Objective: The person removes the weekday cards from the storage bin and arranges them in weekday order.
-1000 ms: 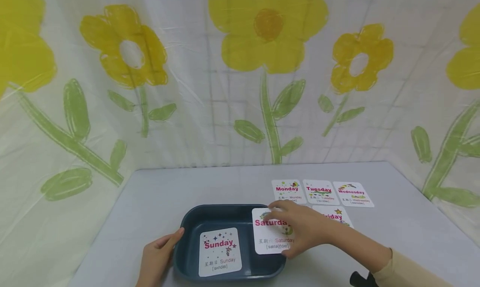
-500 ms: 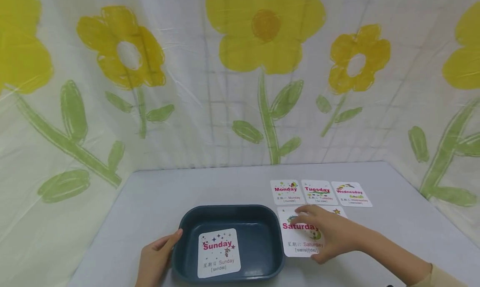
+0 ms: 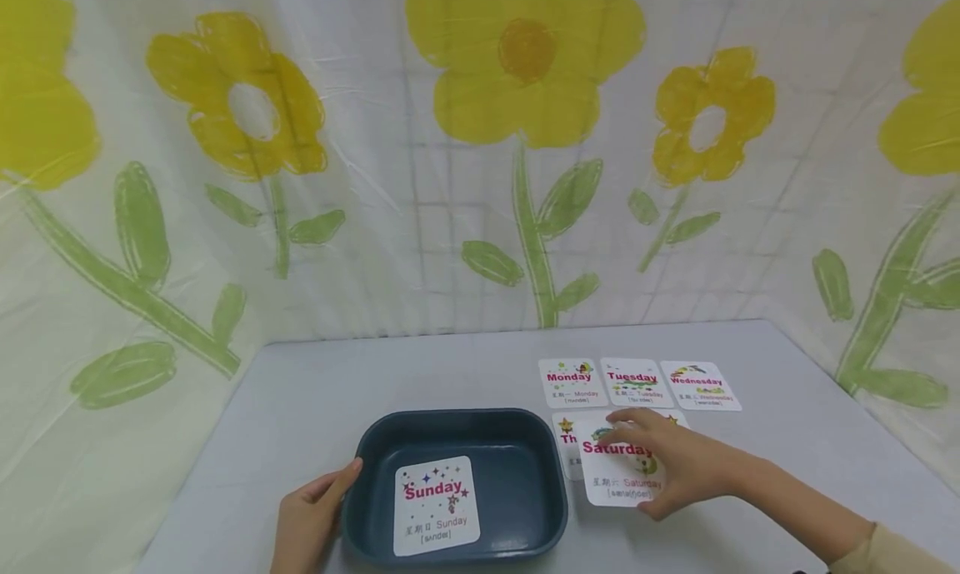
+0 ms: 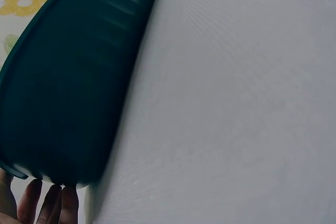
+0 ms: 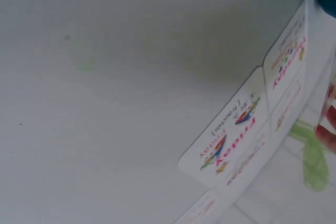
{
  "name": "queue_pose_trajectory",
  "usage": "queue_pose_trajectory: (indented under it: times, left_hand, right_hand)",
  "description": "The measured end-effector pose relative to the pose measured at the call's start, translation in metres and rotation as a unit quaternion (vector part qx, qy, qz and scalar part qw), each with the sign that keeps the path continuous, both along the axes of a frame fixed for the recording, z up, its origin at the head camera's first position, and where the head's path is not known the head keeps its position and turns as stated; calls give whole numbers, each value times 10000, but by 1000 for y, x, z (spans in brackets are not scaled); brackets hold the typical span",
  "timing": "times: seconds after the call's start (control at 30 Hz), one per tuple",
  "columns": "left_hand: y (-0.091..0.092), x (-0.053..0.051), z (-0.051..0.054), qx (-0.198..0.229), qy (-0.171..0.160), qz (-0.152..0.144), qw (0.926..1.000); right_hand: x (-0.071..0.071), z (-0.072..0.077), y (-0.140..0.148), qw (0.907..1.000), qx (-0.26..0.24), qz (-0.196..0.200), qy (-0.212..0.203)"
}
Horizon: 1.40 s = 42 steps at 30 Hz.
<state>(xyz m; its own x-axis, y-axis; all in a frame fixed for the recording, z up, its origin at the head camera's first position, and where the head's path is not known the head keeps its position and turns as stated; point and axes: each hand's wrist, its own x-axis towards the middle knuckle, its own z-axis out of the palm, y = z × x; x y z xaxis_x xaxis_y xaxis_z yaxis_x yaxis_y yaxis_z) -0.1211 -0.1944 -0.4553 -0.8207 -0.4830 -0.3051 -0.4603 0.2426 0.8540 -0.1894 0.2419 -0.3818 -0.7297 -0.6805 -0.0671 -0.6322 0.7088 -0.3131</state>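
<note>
My right hand (image 3: pixel 686 464) holds a white Saturday word card (image 3: pixel 613 472) by its edges, between the thumb and the fingers. The card is raised just right of a dark teal tray (image 3: pixel 517 495), over the lower row of cards. It covers part of the Thursday card (image 3: pixel 567 441), while hand and card hide most of the Friday card (image 5: pixel 223 135), seen whole in the right wrist view. Inside the tray lies a Sunday card (image 3: pixel 435 506), tilted slightly. At the tray's left end my left hand (image 3: pixel 313 511) grips the rim, thumb on top and fingers (image 4: pixel 68 205) against the outer wall.
Monday (image 3: pixel 572 384), Tuesday (image 3: pixel 633 382) and Wednesday (image 3: pixel 701 386) cards lie in a row at the back right of the pale grey table (image 3: pixel 360 374). Behind the table hangs a flower-printed curtain (image 3: pixel 390 249).
My right hand has carried the Saturday card rightward, from above the tray's right side to over the Thursday and Friday cards. The left hand has kept its grip on the tray.
</note>
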Motion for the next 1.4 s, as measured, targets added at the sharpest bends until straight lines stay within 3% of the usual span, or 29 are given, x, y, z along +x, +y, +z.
queue_pose_trajectory:
  times: [0.13, 0.53, 0.93, 1.03, 1.4]
  left_hand:
    - [-2, 1, -2, -62, -42, -88, 9999]
    - [-4, -3, -4, -115, -4, -176, 9998]
    - [-5, -4, -5, 3, -83, -253, 9996]
    - [-5, -5, -6, 9, -101, -277, 9996]
    - [-4, -4, -6, 75, -129, -287, 9995]
  right_hand:
    - [-3, -9, 12, 9998, -107, -92, -118]
    - [-15, -28, 62, 9988, 29, -491, 77]
    - [-26, -30, 123, 9961, 385, -690, 401]
    - [-28, -30, 135, 9956, 453, -760, 324]
    - [-35, -31, 148, 9955, 559, -754, 161]
